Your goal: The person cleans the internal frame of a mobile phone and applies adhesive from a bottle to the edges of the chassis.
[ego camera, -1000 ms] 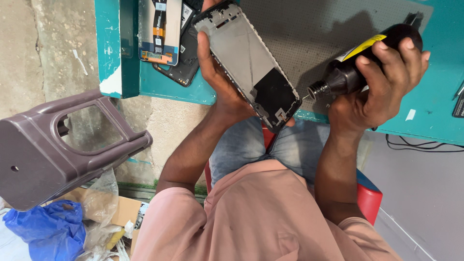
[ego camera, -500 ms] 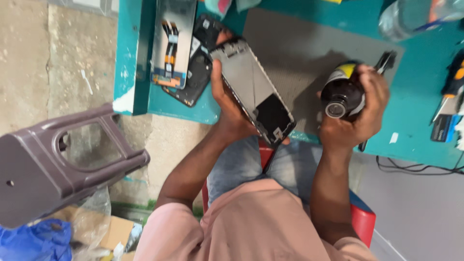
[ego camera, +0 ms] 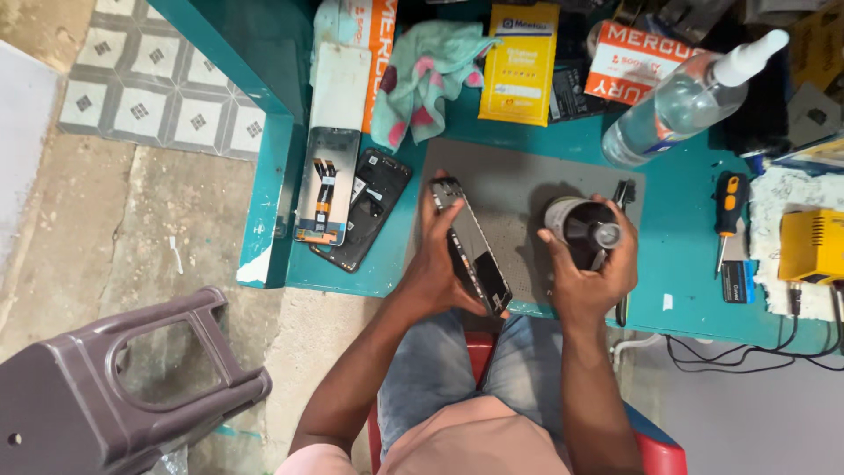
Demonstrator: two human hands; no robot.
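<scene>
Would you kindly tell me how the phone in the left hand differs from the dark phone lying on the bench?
The held phone is tilted on edge in the left hand; the dark phone lies flat and untouched. The held phone sits over the grey mat; the dark phone rests on bare teal bench. Both are slim rectangles.

Pretty sure we're looking at a small phone repair workshop here. We've got a teal workbench (ego camera: 686,290) with a grey work mat (ego camera: 519,189), opened phone bodies (ego camera: 365,207), a screwdriver (ego camera: 728,207), a clear spray bottle (ego camera: 686,101) and a yellow soldering station (ego camera: 811,246). Boxed spare parts (ego camera: 519,62) are piled at the back, with a plastic stool (ego camera: 114,387) on the rough concrete floor.
</scene>
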